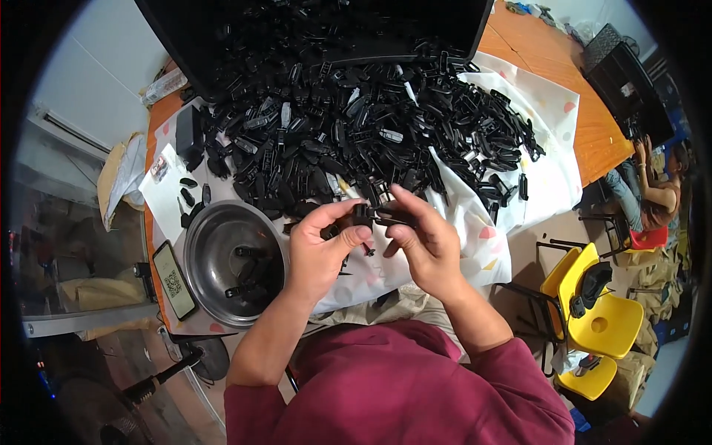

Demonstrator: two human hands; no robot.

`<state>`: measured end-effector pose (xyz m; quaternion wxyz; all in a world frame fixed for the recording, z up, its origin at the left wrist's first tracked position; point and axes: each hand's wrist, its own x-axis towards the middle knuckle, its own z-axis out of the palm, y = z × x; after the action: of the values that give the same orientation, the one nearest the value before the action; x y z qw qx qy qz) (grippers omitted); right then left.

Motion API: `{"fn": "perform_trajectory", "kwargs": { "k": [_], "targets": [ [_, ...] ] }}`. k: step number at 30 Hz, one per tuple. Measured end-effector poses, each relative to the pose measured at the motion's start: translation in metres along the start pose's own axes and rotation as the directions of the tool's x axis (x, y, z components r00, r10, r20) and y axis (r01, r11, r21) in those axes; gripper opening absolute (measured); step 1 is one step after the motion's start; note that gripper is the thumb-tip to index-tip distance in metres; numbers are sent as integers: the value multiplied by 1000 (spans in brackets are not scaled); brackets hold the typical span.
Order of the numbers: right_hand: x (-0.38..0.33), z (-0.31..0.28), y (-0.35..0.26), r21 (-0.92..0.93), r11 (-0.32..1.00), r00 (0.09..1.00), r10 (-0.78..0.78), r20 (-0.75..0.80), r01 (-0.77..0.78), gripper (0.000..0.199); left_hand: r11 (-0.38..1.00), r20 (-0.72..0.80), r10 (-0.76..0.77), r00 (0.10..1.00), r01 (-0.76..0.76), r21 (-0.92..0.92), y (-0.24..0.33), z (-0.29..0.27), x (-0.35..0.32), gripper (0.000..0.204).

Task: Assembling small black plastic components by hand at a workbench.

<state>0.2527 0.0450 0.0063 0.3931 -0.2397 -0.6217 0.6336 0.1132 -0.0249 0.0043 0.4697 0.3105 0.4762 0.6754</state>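
In front of my body, at the near edge of a heap of small black plastic parts (348,126), both hands are raised close together. My left hand (319,252) is closed, its thumb and fingertips pinching a small black plastic part (362,214). Opposite it, my right hand (430,252) has its fingers curled around a slim black piece (394,216) that meets the part in the left hand. Whether the two pieces are joined, I cannot tell. Beside my left forearm stands a round metal bowl (194,256) with a few black parts in it.
A large black bin (415,30) lies open behind the heap. A patterned white cloth (549,185) covers the orange table (601,144). A phone (173,282) lies left of the bowl. Yellow chairs (608,322) stand at the right; another person (656,196) sits farther off.
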Motion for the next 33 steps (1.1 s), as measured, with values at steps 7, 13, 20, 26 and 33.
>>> {"fn": "perform_trajectory", "kwargs": {
  "k": [7,13,20,26,33],
  "targets": [
    [5,-10,-3,-365,889,961,-257,100,275,24,998,-2,19,1000,-19,53,4,-2,-1,30],
    [3,-7,-7,-366,866,935,-353,32,340,26,972,30,104,994,-108,208,8,2,0,29],
    [-2,-16,-9,-629,587,855,-428,292,509,35,665,226,308,924,-379,643,13,-8,-5,26],
    [-6,3,7,-678,557,837,-522,164,480,40,953,-112,-189,976,154,-262,-18,19,-16,29],
    [-33,10,13,-92,969,972,233,28,-229,24,974,-82,-192,978,180,-141,-13,2,-31,29]
  ]
}}
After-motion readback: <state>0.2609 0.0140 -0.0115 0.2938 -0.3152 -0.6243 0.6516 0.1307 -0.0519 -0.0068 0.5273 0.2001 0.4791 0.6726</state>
